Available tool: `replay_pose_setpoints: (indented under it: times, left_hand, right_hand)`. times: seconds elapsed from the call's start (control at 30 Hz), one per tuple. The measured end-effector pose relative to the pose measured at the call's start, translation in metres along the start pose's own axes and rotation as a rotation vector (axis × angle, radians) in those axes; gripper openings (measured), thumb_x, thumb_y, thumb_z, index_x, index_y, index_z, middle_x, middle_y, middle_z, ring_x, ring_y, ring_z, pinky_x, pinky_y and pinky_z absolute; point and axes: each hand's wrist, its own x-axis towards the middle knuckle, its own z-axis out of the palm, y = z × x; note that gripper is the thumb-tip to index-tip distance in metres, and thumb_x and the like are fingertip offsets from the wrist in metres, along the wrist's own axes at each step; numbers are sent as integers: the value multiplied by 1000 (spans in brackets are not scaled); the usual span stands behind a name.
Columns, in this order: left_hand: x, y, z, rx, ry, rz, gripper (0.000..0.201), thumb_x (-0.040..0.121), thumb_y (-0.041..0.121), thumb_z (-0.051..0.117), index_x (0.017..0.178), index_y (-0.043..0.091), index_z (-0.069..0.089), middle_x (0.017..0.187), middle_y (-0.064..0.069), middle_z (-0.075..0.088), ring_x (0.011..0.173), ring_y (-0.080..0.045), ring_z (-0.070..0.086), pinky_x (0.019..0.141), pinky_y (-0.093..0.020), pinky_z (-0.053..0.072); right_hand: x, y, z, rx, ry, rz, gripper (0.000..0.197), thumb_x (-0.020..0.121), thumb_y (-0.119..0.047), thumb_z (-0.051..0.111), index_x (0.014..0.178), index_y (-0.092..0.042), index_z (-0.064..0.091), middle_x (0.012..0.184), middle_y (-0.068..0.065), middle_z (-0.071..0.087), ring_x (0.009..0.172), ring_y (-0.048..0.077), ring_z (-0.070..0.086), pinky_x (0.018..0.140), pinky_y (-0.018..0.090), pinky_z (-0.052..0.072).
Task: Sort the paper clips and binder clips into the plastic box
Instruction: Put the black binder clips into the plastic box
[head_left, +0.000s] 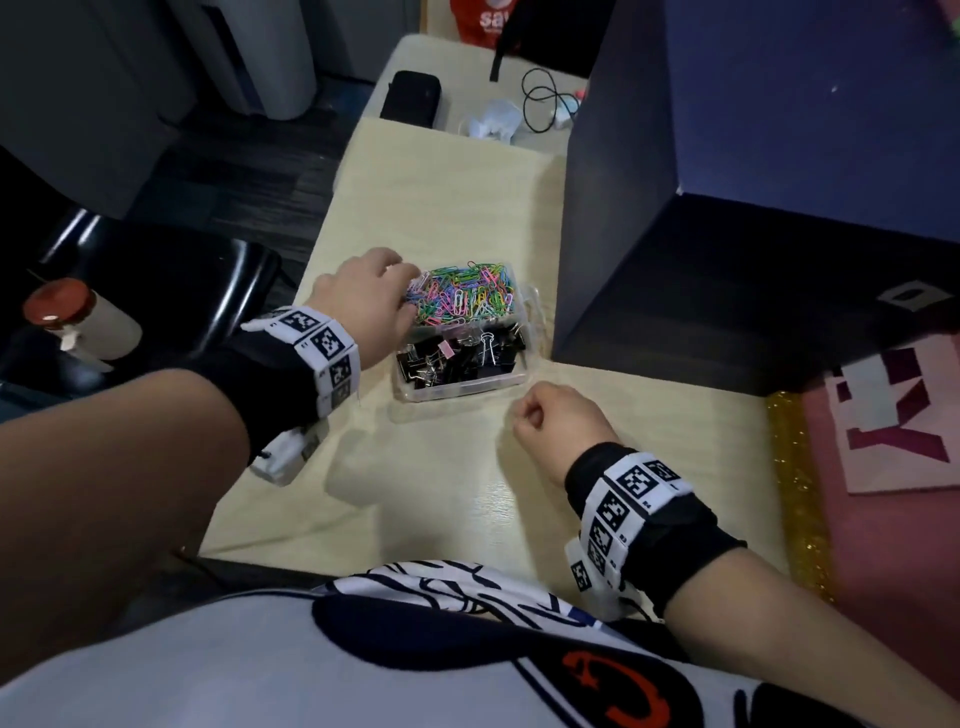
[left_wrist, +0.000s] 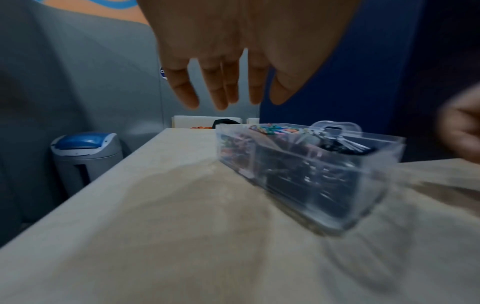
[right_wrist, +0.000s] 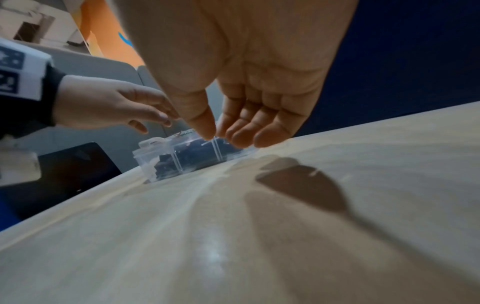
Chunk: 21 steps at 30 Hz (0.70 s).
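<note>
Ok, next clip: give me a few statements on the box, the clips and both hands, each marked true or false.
1. The plastic box has its coloured paper clips in the far compartment and its binder clips in the near one. True.
2. The left hand rests flat on the table, far from the box. False: it is over the box's left edge, by the paper clips.
3. The right hand is near the box's front right corner, fingers loosely curled, holding nothing visible. True.
4. Loose clips lie scattered on the table. False: none show outside the box.
</note>
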Motion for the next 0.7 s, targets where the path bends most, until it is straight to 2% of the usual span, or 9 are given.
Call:
replay_pose_setpoints:
  times: [0.07, 0.13, 0.27, 0.37, 0.47, 0.57, 0.7]
  left_hand:
    - [11, -1, 1, 8, -94, -42, 51, 96, 37, 44, 143, 20, 33, 150, -2, 34, 131, -29, 40, 104, -50, 37]
    - [19, 1, 1, 24, -161, -52, 54, 97, 40, 39, 145, 18, 28, 148, -5, 38, 127, -30, 45, 101, -49, 39]
    - [22, 5, 3, 108, -68, -62, 48, 97, 44, 37, 137, 17, 37, 129, -13, 56, 114, -34, 54, 92, -45, 40]
    - [19, 4, 8, 146, -96, -1, 42, 98, 43, 34, 131, 18, 42, 114, -16, 64, 106, -35, 59, 86, -41, 42]
    - [10, 6, 16, 126, -178, 89, 38, 100, 40, 32, 116, 12, 51, 99, -18, 66, 91, -34, 61, 74, -38, 45]
    - [-2, 12, 23, 148, -213, 118, 36, 100, 36, 32, 97, 9, 55, 79, -10, 58, 74, -28, 51, 66, -33, 42]
    - [-15, 20, 22, 151, -262, 131, 31, 97, 33, 39, 82, 11, 56, 74, -6, 53, 72, -26, 48, 63, -30, 36]
  right_hand:
    - [-6, 2, 6, -38, -45, 15, 16, 90, -25, 50, 96, -16, 61, 101, 4, 60, 92, 23, 58, 80, 26, 44]
    - [-12, 5, 12, -47, -69, 27, 16, 89, -24, 50, 96, -16, 61, 100, 4, 62, 92, 22, 59, 79, 27, 45]
    - [-20, 9, 22, 4, -41, 58, 16, 92, -33, 51, 89, -19, 57, 97, 2, 59, 88, 21, 55, 75, 25, 40]
    - [-26, 10, 27, 108, 32, 96, 30, 96, -41, 46, 97, -15, 60, 100, 6, 63, 94, 24, 57, 77, 27, 40]
    - [-31, 10, 30, 229, 87, 152, 37, 98, -44, 40, 107, -14, 58, 100, 6, 65, 93, 25, 59, 75, 27, 41]
    - [-33, 13, 28, 278, 108, 200, 38, 99, -45, 37, 110, -14, 55, 99, 6, 65, 87, 23, 57, 73, 28, 40]
    - [-33, 25, 21, 265, 124, 247, 28, 98, -36, 39, 102, -12, 52, 91, 9, 64, 83, 28, 60, 71, 32, 45]
